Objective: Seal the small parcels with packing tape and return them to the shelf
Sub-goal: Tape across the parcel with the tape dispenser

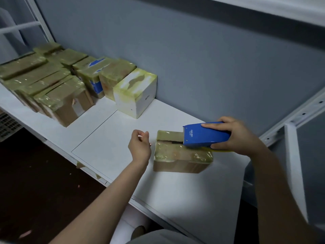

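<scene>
Blue tape dispenser [206,134]; brown parcel [182,155] w/ yellowish tape; white shelf [109,143]; grey-blue wall [193,59].

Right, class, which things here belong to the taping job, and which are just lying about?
Job: tape dispenser in the right hand; brown parcel under it; left hand beside it; taped parcels on the shelf.
Lying about: tape scraps on the shelf edge; grille.

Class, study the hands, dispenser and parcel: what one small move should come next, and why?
Probably the left hand should press on the parcel to steady it: that hand hovers alongside, holding nothing, while the right hand holds the dispenser on the parcel's top, where the seam shows untaped.
</scene>
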